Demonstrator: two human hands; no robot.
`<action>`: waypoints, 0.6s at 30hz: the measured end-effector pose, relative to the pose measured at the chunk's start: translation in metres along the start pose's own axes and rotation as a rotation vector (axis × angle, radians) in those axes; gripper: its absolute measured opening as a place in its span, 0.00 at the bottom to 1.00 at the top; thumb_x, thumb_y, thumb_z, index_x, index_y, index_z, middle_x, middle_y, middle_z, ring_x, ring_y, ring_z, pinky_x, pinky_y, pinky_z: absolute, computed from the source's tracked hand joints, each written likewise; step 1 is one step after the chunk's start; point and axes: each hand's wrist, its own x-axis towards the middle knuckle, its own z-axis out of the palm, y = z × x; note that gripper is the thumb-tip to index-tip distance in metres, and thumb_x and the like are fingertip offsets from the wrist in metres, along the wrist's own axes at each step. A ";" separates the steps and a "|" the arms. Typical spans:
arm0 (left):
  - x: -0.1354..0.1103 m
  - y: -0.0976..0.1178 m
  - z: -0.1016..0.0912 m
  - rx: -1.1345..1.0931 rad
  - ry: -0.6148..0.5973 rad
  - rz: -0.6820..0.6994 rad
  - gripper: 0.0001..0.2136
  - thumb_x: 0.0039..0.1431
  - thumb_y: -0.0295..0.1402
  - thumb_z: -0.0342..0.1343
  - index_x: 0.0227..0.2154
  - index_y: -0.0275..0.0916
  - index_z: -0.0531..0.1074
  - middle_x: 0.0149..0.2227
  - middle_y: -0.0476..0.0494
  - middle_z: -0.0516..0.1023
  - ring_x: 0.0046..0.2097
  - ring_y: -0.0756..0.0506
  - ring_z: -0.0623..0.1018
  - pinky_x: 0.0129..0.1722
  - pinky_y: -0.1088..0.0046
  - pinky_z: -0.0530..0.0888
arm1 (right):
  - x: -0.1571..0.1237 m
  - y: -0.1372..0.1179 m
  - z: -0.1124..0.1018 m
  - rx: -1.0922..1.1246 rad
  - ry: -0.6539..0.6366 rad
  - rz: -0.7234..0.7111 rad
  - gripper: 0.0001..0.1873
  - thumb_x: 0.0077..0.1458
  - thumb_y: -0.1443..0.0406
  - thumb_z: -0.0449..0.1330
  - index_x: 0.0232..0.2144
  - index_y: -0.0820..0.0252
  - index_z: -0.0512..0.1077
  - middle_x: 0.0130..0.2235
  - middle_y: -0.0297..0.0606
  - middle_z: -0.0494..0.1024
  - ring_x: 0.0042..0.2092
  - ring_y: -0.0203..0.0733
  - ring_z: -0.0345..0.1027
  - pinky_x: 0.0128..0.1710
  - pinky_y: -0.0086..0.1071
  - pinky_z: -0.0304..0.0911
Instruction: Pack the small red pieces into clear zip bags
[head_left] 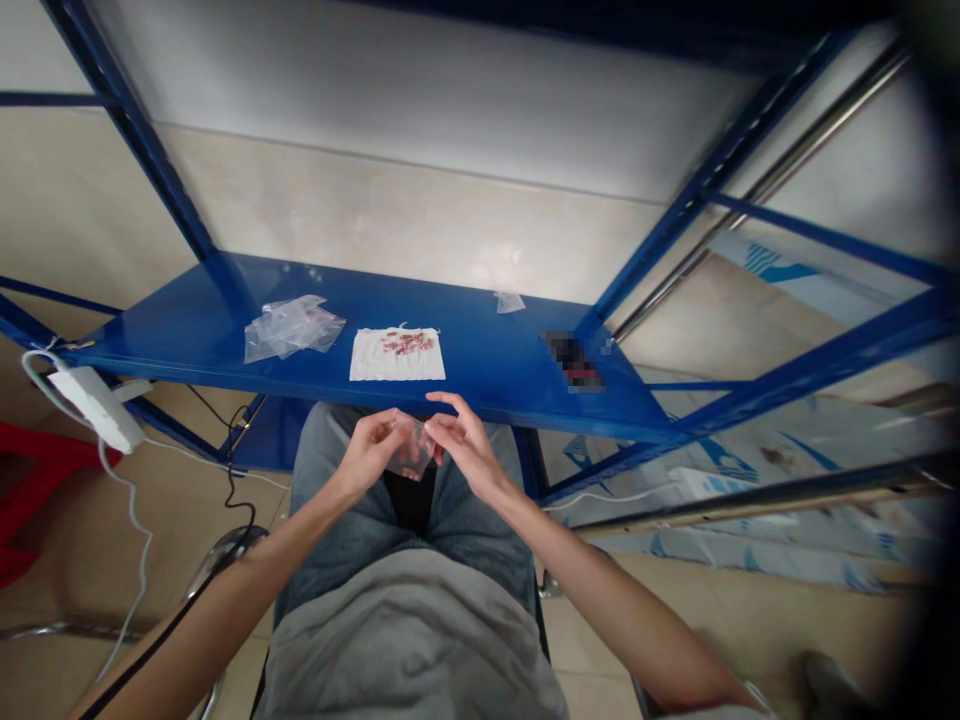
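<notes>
**A:** Since the left hand [367,452] and right hand [465,445] are both narrowed to fingertip pinches on a small clear plastic bag [412,450], what could go wrong?

**B:** Going left to right, the person's arm could catch the cable of the white plastic power strip [97,408] at 9 o'clock. A brush could slide the crumpled clear plastic bags [292,328] along the blue steel shelf [487,360]. A knock could scatter the small reddish bits [407,343] on the white rectangular sheet [397,355]. A loosened pinch could drop the small bag, which sits at 6 o'clock from that sheet.
</notes>
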 end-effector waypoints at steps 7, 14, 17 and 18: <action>-0.003 0.005 0.004 0.039 0.035 0.031 0.14 0.62 0.41 0.54 0.26 0.36 0.71 0.24 0.47 0.74 0.26 0.50 0.72 0.28 0.76 0.68 | 0.000 0.011 0.008 0.008 0.025 0.034 0.16 0.57 0.53 0.60 0.29 0.60 0.66 0.23 0.30 0.68 0.22 0.31 0.59 0.22 0.25 0.56; -0.001 -0.001 0.003 0.090 -0.001 -0.039 0.14 0.60 0.43 0.56 0.29 0.35 0.72 0.24 0.47 0.75 0.27 0.49 0.73 0.27 0.76 0.68 | -0.001 0.008 0.005 0.001 0.066 0.045 0.14 0.57 0.56 0.58 0.26 0.59 0.64 0.19 0.27 0.65 0.20 0.31 0.56 0.20 0.25 0.50; -0.001 -0.001 0.002 0.091 -0.013 -0.020 0.14 0.60 0.42 0.56 0.28 0.35 0.72 0.25 0.47 0.75 0.27 0.50 0.73 0.28 0.75 0.69 | -0.001 0.007 0.004 -0.058 0.002 0.079 0.15 0.58 0.54 0.57 0.27 0.59 0.66 0.20 0.29 0.67 0.20 0.32 0.57 0.20 0.25 0.51; -0.001 -0.001 0.002 0.088 -0.023 -0.017 0.13 0.59 0.42 0.57 0.28 0.34 0.72 0.25 0.47 0.75 0.27 0.50 0.73 0.28 0.75 0.69 | -0.001 0.006 0.004 -0.077 -0.027 0.069 0.16 0.58 0.53 0.57 0.27 0.60 0.67 0.21 0.30 0.68 0.21 0.32 0.58 0.21 0.26 0.52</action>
